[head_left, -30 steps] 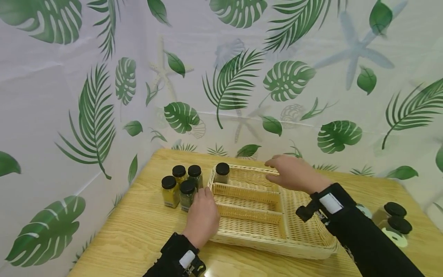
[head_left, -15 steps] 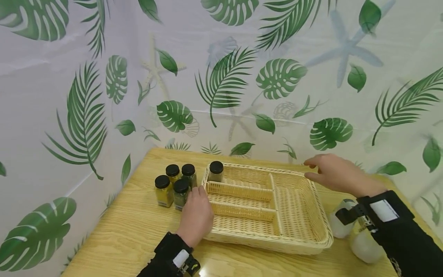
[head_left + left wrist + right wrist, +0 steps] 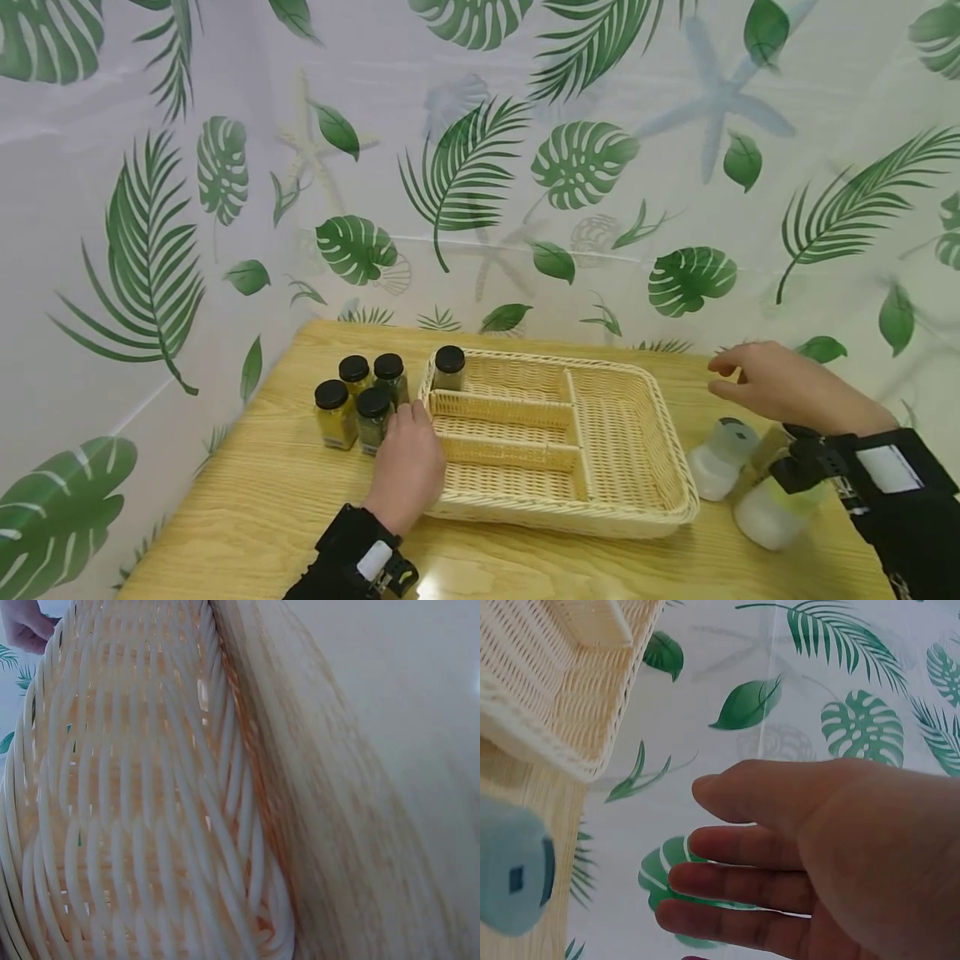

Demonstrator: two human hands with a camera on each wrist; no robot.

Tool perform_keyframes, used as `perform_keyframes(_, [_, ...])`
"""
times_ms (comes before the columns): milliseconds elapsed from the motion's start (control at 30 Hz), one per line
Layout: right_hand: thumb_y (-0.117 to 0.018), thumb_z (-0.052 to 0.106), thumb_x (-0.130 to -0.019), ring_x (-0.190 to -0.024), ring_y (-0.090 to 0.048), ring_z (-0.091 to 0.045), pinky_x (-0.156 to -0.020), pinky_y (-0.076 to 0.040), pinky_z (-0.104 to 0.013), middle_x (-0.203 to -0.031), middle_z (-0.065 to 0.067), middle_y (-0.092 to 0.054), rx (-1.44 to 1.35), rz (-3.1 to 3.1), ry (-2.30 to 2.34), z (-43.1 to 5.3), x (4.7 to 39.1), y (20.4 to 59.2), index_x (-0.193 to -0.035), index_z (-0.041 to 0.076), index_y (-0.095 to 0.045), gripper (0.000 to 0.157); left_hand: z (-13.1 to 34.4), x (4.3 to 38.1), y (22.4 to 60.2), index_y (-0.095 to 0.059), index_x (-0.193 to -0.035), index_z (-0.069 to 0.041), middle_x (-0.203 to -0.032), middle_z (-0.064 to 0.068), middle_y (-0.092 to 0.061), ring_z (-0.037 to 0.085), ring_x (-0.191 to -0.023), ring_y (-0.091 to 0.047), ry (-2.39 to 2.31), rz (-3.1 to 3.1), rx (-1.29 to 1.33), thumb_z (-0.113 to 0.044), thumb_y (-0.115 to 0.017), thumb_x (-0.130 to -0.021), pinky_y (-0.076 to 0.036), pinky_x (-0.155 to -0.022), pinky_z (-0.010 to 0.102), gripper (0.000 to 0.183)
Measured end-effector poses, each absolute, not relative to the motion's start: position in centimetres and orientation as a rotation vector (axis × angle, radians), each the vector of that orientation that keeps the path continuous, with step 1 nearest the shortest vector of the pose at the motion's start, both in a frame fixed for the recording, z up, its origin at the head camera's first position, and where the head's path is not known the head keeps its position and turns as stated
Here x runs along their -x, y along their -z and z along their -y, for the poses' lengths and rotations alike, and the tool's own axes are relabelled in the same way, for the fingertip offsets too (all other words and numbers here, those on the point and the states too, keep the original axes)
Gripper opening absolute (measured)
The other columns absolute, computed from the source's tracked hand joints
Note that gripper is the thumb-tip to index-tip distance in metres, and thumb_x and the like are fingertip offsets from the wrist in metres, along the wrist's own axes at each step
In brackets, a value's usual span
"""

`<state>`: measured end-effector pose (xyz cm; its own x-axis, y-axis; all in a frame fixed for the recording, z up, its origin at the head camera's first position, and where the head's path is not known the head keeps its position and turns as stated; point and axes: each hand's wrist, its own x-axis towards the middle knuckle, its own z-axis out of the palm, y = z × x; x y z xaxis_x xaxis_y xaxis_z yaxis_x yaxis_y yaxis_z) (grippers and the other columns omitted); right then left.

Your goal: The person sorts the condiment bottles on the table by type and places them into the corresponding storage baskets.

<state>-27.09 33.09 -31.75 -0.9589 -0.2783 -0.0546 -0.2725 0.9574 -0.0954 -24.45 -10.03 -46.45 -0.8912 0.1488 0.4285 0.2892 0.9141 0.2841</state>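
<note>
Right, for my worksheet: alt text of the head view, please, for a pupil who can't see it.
A person's left hand is at the left edge of a divided rectangular cream wicker basket holding a black-lidded clear jar. Four similar jars stand left of the basket on the wooden table; the empty right hand hovers near pale translucent containers.

right hand [image 3: 787,387] | moved from over basket [image 3: 626,442] | to its right

We see a pale, woven, divided basket [image 3: 630,442] lying flat on the counter [image 3: 225,508], one black-lidded clear jar [image 3: 449,370] upright in its far-left compartment, four black-lidded jars [image 3: 372,407] standing just left.
</note>
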Motion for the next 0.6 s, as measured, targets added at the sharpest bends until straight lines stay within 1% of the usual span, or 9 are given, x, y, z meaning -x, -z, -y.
perform_keyframes(133, [-0.065,0.028,-0.095,-0.091,-0.068,-0.029,-0.069,-0.058,-0.042,-0.109,-0.019,-0.071,0.385,-3.027,0.119,-34.8,26.3,32.0,-0.119,-0.006,-0.068,0.043,9.9,24.5,46.4,-0.050,-0.124,0.020,-0.103,0.027,-0.056,0.037,-0.093,-0.059,0.500,2.681,0.311,-0.003,-0.057,-0.093,-0.057,-0.082,0.045,0.039])
perform_keyframes(367, [-0.064,0.027,-0.095,-0.087,-0.068,-0.031,-0.068,-0.058,-0.043,-0.108,-0.024,-0.069,0.341,-3.020,0.160,-37.9,26.2,33.0,-0.120,-0.010,-0.066,0.045,10.0,24.5,46.2,-0.048,-0.129,0.020,-0.108,0.029,-0.056,0.039,-0.099,-0.060,0.530,2.702,0.290,-0.004,-0.056,-0.094,-0.058,-0.084,0.046,0.043])
perform_keyframes(600, [-0.065,0.027,-0.094,-0.091,-0.067,-0.036,-0.073,-0.057,-0.049,-0.105,-0.024,-0.069,0.319,-3.042,0.155,-40.0,26.0,33.8,-0.117,-0.012,-0.066,0.045,10.0,24.4,46.2,-0.048,-0.130,0.022,-0.111,0.031,-0.056,0.041,-0.101,-0.060,0.516,2.701,0.308,-0.004,-0.057,-0.094,-0.056,-0.088,0.047,0.046])
